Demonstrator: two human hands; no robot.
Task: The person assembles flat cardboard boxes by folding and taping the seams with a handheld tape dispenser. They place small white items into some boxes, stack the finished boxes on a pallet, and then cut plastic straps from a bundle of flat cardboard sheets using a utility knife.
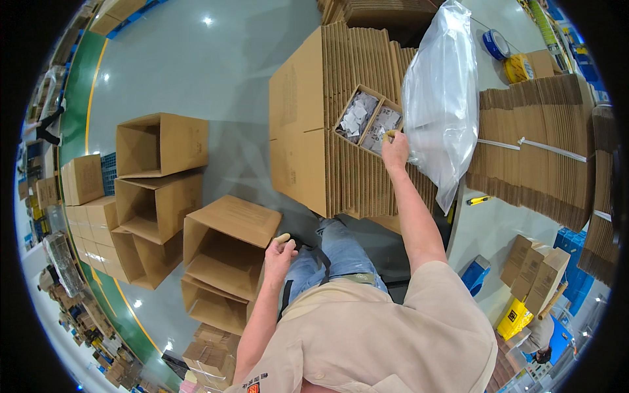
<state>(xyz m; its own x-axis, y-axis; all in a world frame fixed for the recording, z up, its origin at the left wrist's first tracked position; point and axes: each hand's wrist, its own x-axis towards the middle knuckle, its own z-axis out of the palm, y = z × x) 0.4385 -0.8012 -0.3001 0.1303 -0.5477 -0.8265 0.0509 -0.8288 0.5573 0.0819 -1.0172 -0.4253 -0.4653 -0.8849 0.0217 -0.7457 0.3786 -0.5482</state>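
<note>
My right hand (395, 150) reaches over a small two-compartment cardboard box (339, 131), its covered fingertips at the near compartment. Pale paper slips (357, 118) lie loose in the left compartment. Packets with handwritten marks (383, 120) lie in the right one. Whether my fingers pinch anything there cannot be made out. The box rests tilted on a stack of flattened cartons (297, 118). My left hand (279, 258), a cover on one fingertip, hangs beside an open carton (236, 221) with loosely bent fingers and nothing visible in them.
A clear plastic bag (440, 98) drapes beside the stack. On the right table (471, 231) are tape rolls (496, 44), a yellow cutter (478, 200), a blue dispenser (475, 275) and strapped flat cartons (530, 147). Open cartons (162, 142) stand left. Another person (538, 336) is at lower right.
</note>
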